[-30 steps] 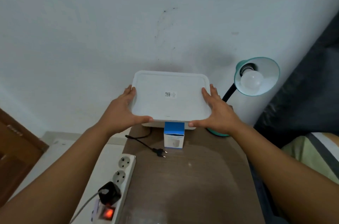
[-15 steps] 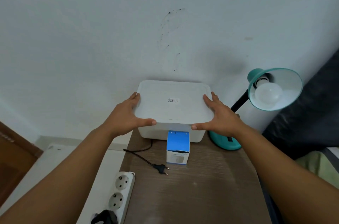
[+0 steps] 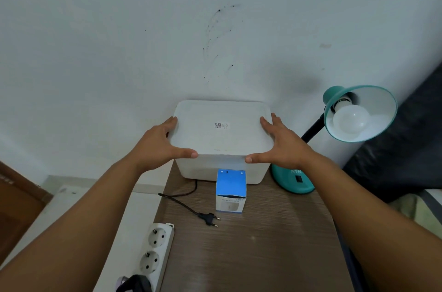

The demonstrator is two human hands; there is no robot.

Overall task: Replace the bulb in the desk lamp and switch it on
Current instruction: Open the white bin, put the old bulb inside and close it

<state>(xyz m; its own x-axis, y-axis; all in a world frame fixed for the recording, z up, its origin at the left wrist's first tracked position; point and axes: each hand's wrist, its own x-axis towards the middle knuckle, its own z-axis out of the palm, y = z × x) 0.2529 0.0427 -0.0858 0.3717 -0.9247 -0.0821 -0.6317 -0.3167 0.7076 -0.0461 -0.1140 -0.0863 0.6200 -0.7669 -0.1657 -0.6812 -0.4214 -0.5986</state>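
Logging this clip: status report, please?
Both hands, left and right, grip the white bin's lid. Old bulb in lamp. Plug out. Bulb box untouched.

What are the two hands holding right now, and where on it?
Both hold the white box's lid by its short ends: the left hand at the left edge, the right hand at the right, thumbs along the front edge, fingers along the sides.
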